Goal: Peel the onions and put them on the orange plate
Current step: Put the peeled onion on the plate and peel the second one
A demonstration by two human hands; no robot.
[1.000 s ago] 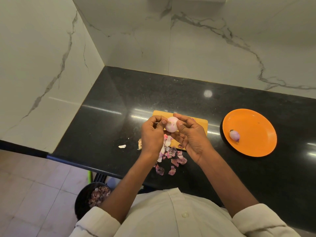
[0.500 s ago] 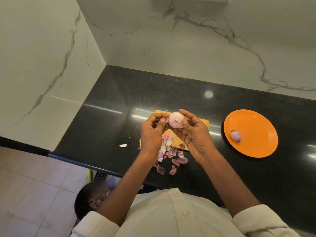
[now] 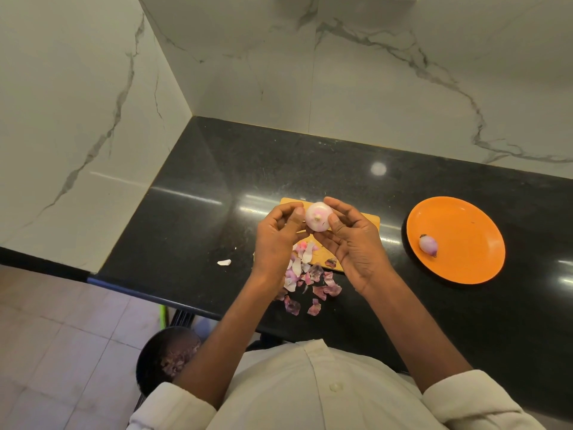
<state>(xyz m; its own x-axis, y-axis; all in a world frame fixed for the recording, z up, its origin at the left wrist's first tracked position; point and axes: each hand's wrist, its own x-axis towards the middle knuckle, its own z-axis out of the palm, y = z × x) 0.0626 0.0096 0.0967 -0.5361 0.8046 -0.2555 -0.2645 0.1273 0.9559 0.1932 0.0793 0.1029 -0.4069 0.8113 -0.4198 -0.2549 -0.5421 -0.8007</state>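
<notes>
Both hands lift the onion [image 3: 318,216] over the board [image 3: 370,219]: right hand [image 3: 353,243] cradles it in curled fingers, left hand [image 3: 277,235] pinches its side, so skins drop clear of the orange plate [image 3: 465,268].

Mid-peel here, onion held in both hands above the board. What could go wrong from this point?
1. The pale round peeled onion is pinched only by fingertips of the left hand and right hand; it could slip onto the yellow wooden cutting board.
2. Loose pink onion skins lie close to the black counter edge and may fall off.
3. The small purple onion on the orange round plate might roll when another lands.
</notes>
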